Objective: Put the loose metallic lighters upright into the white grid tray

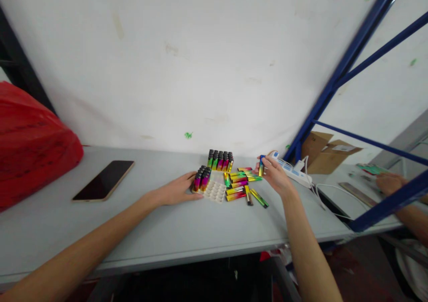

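My right hand (276,176) pinches a blue and gold lighter (261,165) upright, raised above the right side of the table. My left hand (179,189) grips the left end of a white tray (216,191) with rows of round holes, its thumb along the front edge. Pink and orange lighters with black tops (202,178) stand in the tray's left part. The holes on its right part are bare. Several shiny loose lighters (238,189) in yellow, green and red lie between the tray and my right hand.
Behind the tray, a block of upright lighters (220,160) stands near the wall. A phone (104,181) and red bag (33,146) are at left. A power strip (294,173) with cables, a blue rack post (321,101), a cardboard box (329,155) and another person's hand (389,182) are at right.
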Motion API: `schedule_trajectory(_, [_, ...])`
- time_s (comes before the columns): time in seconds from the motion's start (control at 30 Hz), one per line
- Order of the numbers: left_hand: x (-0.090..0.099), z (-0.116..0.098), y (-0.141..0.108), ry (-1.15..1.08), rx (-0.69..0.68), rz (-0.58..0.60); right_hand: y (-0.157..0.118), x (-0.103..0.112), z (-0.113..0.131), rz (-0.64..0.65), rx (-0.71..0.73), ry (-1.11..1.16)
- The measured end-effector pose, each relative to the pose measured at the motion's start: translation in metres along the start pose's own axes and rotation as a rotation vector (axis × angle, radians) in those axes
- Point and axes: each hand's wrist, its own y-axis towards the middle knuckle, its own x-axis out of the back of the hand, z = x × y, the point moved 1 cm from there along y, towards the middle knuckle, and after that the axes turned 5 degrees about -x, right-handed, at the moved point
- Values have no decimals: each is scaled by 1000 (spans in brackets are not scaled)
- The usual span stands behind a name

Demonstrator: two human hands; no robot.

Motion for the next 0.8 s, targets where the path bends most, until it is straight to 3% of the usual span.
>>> schedule_trajectory(0.2, [0,-1,0,-5,-28,-8,-7,-70,7,166,-48,16])
schedule_trajectory(0.4, [-2,0,1,0,-1,2,-9,-122,-14,168,-121,-9])
schedule_trajectory(0.57, [-1,-2,0,-24,-11,-5,-12,-139,-25,183,-170,-7])
schedule_trajectory(0.8, [-1,-3,1,-34,-9,1,-11,-137,-31,99,-232,-68])
